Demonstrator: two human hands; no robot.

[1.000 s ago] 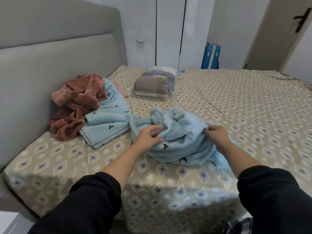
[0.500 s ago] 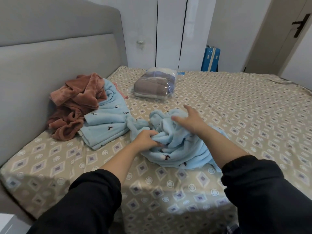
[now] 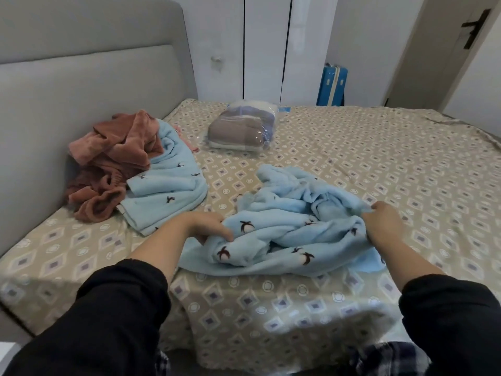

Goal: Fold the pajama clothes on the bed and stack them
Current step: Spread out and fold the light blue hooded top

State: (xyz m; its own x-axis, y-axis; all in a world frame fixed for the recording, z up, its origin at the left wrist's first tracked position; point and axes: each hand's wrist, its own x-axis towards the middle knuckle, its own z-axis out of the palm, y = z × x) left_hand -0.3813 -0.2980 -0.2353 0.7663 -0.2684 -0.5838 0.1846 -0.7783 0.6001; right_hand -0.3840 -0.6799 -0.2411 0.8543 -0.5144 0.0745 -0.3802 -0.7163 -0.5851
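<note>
- At the near edge of the bed (image 3: 379,158), head view: a crumpled light blue pajama piece (image 3: 292,232) with small dark bird prints lies unfolded on the patterned sheet, and part of it hangs just over the edge.
- Left hand (image 3: 206,226): fingers curled into the left side of the crumpled light blue pajama piece, gripping a fold of it. A black sleeve (image 3: 113,316) covers the forearm.
- Right hand (image 3: 382,226): fingers and thumb closed on the right side of the same garment, pinching its bunched edge. The two hands sit well apart, with the fabric between them.
- Second blue garment (image 3: 168,191): same print, loosely laid to the left, apart from the held piece.
- Rust-pink garments (image 3: 113,164): heaped against the grey headboard (image 3: 81,90), touching and partly overlapping the second blue garment.
- Plastic-wrapped bundle (image 3: 244,131): grey and white cloth inside, on the far side of the sheet.
- Blue suitcase (image 3: 332,85): upright on the floor beyond the bed, beside the white wardrobe doors (image 3: 265,50).
</note>
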